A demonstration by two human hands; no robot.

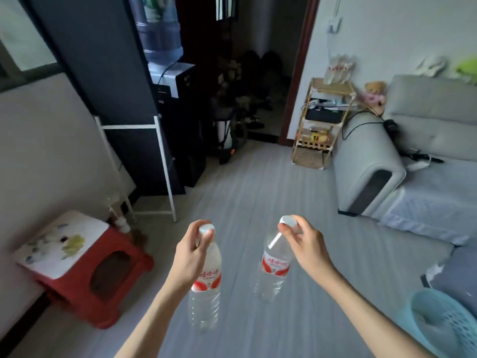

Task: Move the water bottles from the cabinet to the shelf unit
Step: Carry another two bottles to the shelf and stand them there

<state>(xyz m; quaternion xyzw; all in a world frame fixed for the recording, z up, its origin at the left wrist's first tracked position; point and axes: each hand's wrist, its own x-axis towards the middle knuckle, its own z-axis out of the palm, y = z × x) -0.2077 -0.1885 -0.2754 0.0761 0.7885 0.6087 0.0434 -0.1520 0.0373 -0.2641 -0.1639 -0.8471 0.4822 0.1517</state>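
Two clear ribbed plastic water bottles: left hand (192,250) pinches left bottle (205,288) by its cap; right hand (305,241) pinches right bottle (273,270) likewise.

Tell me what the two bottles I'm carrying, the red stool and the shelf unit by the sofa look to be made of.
Left bottle and right bottle: clear thin plastic, see-through, ribbed lower walls, white plastic caps, glossy red-and-white labels. Red stool: moulded plastic by its even colour and cut-out side, with a printed top. Shelf unit: probably bamboo or light wood, going by its pale tan slats and posts.
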